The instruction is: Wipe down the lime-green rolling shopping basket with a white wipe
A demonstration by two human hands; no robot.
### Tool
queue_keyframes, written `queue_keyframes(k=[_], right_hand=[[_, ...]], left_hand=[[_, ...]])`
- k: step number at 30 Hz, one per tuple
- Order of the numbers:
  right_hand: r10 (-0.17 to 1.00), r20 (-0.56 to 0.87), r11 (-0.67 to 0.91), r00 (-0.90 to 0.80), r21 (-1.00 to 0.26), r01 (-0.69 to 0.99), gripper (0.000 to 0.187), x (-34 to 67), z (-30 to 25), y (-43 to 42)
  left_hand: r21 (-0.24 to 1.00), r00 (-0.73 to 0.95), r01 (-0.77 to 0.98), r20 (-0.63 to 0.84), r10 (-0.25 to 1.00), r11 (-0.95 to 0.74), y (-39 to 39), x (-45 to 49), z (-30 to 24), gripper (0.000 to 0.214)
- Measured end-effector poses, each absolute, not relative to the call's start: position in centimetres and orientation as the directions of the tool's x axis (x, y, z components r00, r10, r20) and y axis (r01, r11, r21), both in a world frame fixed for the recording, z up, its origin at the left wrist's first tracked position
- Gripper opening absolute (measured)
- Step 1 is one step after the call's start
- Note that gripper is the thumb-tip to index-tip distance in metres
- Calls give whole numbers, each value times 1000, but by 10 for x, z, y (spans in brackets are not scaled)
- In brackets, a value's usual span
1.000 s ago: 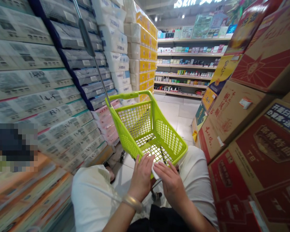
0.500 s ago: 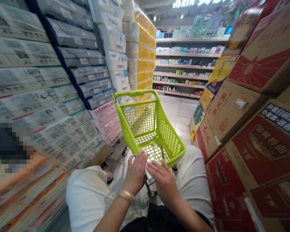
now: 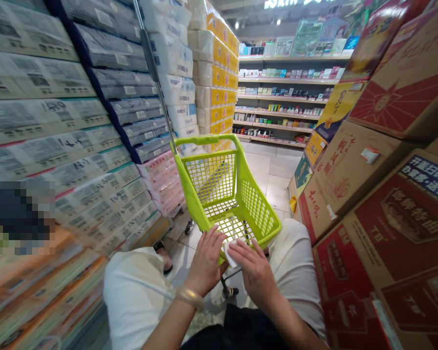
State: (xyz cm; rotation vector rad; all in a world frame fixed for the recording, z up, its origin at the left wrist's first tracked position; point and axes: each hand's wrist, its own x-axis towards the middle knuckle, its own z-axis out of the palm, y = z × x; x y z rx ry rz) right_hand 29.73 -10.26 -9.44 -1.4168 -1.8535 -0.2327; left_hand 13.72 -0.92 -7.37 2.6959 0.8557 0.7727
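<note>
A bright green plastic shopping basket with lattice walls stands between my knees, its handle bar toward the far side. My left hand is closed over the near rim, a bangle on its wrist. Just to its right, my right hand presses a folded white tissue or cloth against the same rim. The thumb of my right hand is hidden. Through the holes of the basket floor, bits of the frame and the tiles below show.
Cardboard cartons rise close on my right. Stacked wrapped packs line my left, with a thin metal pole in front. Paper packs and shelves of small goods stand farther off. A caster rests on the tiled floor.
My right hand and the white tissue have slid slightly to the right along the rim. My left hand keeps its hold. The view has turned a little to the left.
</note>
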Motion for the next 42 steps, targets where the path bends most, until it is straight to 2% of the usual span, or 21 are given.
queue_keyframes(k=[6, 11, 13, 19, 26, 33, 35, 39, 42], right_hand=[[712, 695, 208, 106, -352, 913, 57, 315, -96, -105], [744, 662, 380, -83, -318, 869, 55, 282, -90, -104], [744, 663, 382, -88, -313, 870, 54, 286, -90, -104], [706, 698, 195, 115, -349, 917, 56, 317, -97, -105], [746, 657, 393, -108, -304, 868, 50, 281, -91, -104], [707, 698, 182, 114, -336, 924, 54, 328, -102, -108], [708, 700, 212, 96, -340, 916, 54, 317, -99, -107], [740, 666, 386, -94, -305, 871, 54, 284, -90, -105], [735, 675, 356, -59, -311, 882, 54, 294, -93, -105]], left_hand=[[396, 666, 457, 441, 602, -796, -10, 136, -74, 55], [381, 682, 448, 439, 585, -809, -8, 134, -77, 56], [369, 681, 458, 439, 586, -809, -7, 133, -77, 54], [346, 656, 495, 453, 604, -797, -7, 132, -79, 56], [333, 675, 494, 436, 596, -803, -6, 128, -79, 55], [324, 647, 520, 455, 612, -791, -8, 130, -80, 57], [319, 645, 518, 465, 607, -794, -8, 131, -81, 56], [298, 664, 500, 471, 581, -813, -7, 131, -82, 56], [294, 662, 512, 464, 589, -807, -7, 130, -82, 55]])
